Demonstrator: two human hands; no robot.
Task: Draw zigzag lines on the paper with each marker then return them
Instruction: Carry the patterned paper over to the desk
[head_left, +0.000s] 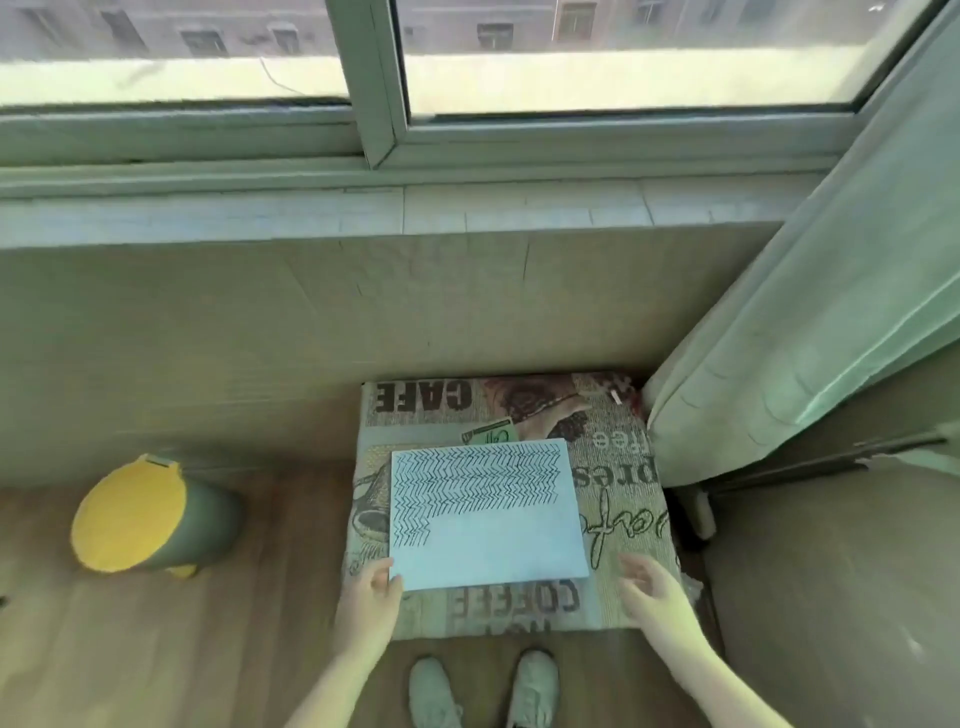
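Bin (150, 519) left of cushion (613, 499); curtain (810, 332) right.

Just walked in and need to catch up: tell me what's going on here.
A person stands over a cushion printed with coffee words. On it lies a sheet of paper, mostly filled with rows of dark zigzag lines. The left hand touches the paper's near left corner; the right hand hovers open beside it, holding nothing. No marker is clearly visible.
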